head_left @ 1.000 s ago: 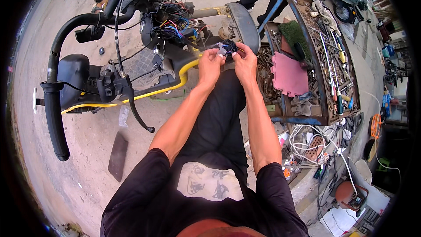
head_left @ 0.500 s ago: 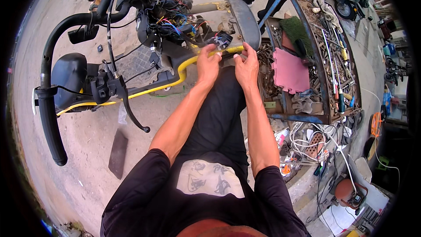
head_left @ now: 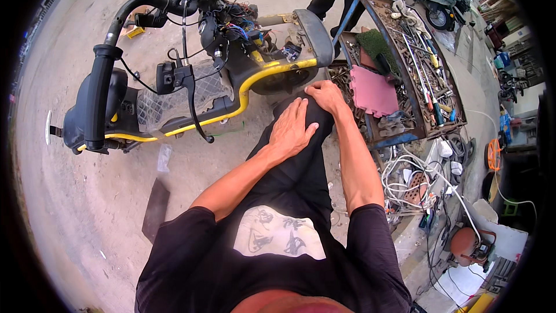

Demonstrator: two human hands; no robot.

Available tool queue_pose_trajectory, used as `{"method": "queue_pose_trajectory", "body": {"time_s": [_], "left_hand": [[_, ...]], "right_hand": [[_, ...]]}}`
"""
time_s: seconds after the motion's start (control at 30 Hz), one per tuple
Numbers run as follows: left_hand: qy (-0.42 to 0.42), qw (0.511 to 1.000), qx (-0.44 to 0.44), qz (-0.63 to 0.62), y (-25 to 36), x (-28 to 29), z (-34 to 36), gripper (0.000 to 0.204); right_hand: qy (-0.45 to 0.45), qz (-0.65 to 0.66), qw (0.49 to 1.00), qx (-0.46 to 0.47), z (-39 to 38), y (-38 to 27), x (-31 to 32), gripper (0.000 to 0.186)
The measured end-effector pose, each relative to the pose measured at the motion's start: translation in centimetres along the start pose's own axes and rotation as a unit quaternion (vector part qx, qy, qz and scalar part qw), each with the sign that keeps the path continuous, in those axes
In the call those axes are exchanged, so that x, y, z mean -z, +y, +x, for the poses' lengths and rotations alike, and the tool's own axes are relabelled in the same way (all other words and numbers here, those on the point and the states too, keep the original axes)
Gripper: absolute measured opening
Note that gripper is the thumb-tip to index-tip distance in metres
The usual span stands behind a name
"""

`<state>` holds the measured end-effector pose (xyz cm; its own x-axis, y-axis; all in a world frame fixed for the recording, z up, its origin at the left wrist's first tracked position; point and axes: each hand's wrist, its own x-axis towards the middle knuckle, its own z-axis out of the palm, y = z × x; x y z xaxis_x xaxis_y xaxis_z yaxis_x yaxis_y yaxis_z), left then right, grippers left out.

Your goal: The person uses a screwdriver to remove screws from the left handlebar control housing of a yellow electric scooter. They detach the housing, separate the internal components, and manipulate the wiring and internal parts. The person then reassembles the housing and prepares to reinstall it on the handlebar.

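Hands rest empty on my black-trousered knee (head_left: 301, 156), left hand (head_left: 291, 130) flat with fingers spread, right hand (head_left: 326, 95) loosely curled, scooter (head_left: 231, 75) just beyond my fingertips, tool tray (head_left: 399, 81) beside my right fingers.

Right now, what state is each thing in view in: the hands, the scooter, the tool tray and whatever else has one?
Left hand: open, flat on the person's thigh, holding nothing.
Right hand: resting on the knee, holding nothing visible.
Scooter: stripped of its panels, yellow frame and wiring exposed.
Brake lever: hanging loose on its cable.
Tool tray: open, full of tools.
Pink foam mat: lying flat in the tray.
White cables: tangled on the ground.
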<state>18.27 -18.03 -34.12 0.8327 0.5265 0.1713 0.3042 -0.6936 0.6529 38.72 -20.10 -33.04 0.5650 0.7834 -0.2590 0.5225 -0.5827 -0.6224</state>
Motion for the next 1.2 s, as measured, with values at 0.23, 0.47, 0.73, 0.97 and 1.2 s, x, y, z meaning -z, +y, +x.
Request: {"method": "queue_pose_trajectory", "body": {"time_s": [0.23, 0.47, 0.73, 0.97, 1.2], "left_hand": [[0.037, 0.997, -0.063, 0.041, 2.6, 0.0, -4.4, 0.074], [0.089, 0.983, -0.149, 0.059, 4.1, 0.9, -8.4, 0.072], [0.12, 0.972, -0.186, 0.079, 4.2, 2.0, -11.4, 0.071], [0.149, 0.965, -0.194, 0.093, 4.1, 4.0, -12.4, 0.076], [0.051, 0.981, -0.107, 0.155, 2.8, 2.2, -13.0, 0.081]], "right_hand": [[0.179, 0.018, 0.981, 0.079, -5.1, 0.2, -0.8, 0.031], [0.244, 0.003, 0.963, 0.111, -7.8, 0.0, 0.0, 0.027], [0.242, -0.034, 0.963, 0.114, -8.7, -1.5, 0.9, 0.032], [0.274, 0.009, 0.946, 0.17, -11.5, -6.1, 1.3, 0.027], [0.26, 0.05, 0.956, 0.13, -10.6, -1.2, -1.4, 0.043]]}}
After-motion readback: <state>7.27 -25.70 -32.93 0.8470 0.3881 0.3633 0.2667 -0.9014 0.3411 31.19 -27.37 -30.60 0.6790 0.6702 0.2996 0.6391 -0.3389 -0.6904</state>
